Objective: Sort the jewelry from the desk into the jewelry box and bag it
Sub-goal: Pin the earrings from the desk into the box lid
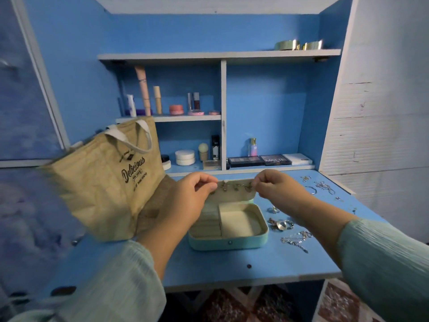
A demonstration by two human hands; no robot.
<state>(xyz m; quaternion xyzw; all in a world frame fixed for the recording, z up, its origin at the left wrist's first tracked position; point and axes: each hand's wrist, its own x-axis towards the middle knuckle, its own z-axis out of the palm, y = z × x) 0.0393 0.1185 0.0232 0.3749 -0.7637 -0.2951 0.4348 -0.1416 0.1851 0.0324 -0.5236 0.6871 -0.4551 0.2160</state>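
Note:
A mint-green jewelry box [228, 244] stands open on the blue desk [220, 270], its cream compartments bare. Several small earrings [234, 187] hang along the raised lid [232, 190]. My left hand [192, 194] pinches the lid's top left corner and my right hand [278, 187] pinches its top right corner. Loose silver jewelry lies to the right of the box: rings [282, 225], a chain [297, 240], and further pieces [322, 185] near the desk's far right. A tan "Delicious" tote bag [104, 182] stands upright to the left of the box.
Shelves behind the desk hold cosmetics: tubes [144, 91], a white jar [185, 157], palettes [275, 160], a perfume bottle [253, 147]. Gold tins [298, 45] sit on the top shelf. A white wall panel [380, 112] rises on the right. The desk's front edge is near me.

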